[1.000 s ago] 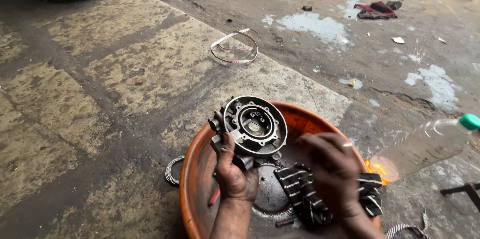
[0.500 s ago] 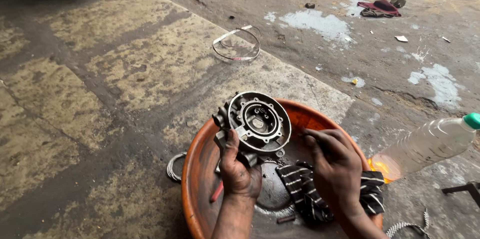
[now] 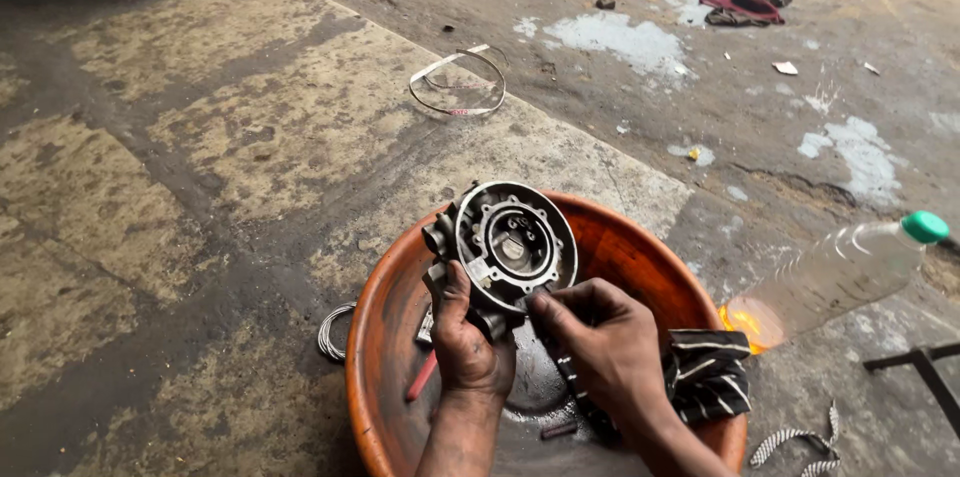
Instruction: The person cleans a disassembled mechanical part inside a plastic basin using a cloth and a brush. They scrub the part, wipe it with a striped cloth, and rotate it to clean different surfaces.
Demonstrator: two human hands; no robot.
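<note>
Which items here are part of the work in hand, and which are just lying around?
In use: round metal housing, left hand, right hand, orange basin, striped rag.
Lying about: plastic bottle, wire ring, red cloth.

We see a grey metal part (image 3: 512,247) above an orange-brown basin (image 3: 640,247), with a black-and-white striped cloth (image 3: 710,372) and a red stick (image 3: 422,377) at its edges. The clear bottle (image 3: 840,272) has a green cap and orange liquid. The ground (image 3: 200,137) is dark grey with yellowish patches, and a dark red rag (image 3: 740,7) lies far off.
</note>
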